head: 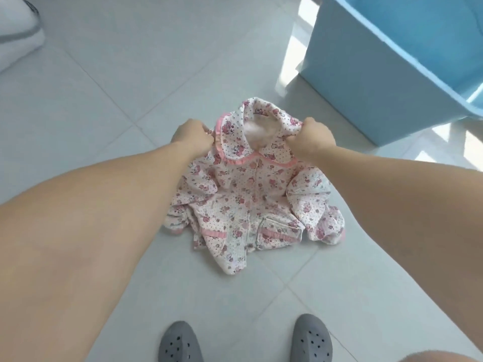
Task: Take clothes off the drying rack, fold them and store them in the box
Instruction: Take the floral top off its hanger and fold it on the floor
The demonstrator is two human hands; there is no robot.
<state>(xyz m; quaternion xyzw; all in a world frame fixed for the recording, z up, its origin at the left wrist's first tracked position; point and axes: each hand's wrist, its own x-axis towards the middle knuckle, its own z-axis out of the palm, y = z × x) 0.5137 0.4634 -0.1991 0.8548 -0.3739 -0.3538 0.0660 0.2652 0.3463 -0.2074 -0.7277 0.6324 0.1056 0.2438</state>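
- Jacket [245, 199] — a small white one with pink flowers, dots and pink frills — is partly on the pale tiled floor [117, 74] and partly held up by two hands.
- Some of it is hard to see: both sleeves are bunched up at the sides, and the bottom edge is crumpled and folded over itself.
- The left shoulder of the jacket is hidden under the left hand [192, 137], and the fingers curl under, so only the back of the hand shows.
- The blue box [366, 74] is cut off at the top and right edges of the picture, and only a bit of its inside shows.
- A white thing with a grey stripe [18, 30] sits in the top left corner; it is cut off and I cannot tell what it is.
- The jacket's collar sits right between the two hands, and the rest of it spreads out on the floor, down toward the two grey shoes [180, 343].
- The box stands near the jacket, up and to the right, not touching it.
- The left hand is closed tight on the frilly collar edge at the left shoulder.
- The right hand [311, 142] is closed in a fist too — it grips the cloth at the right side of the collar.
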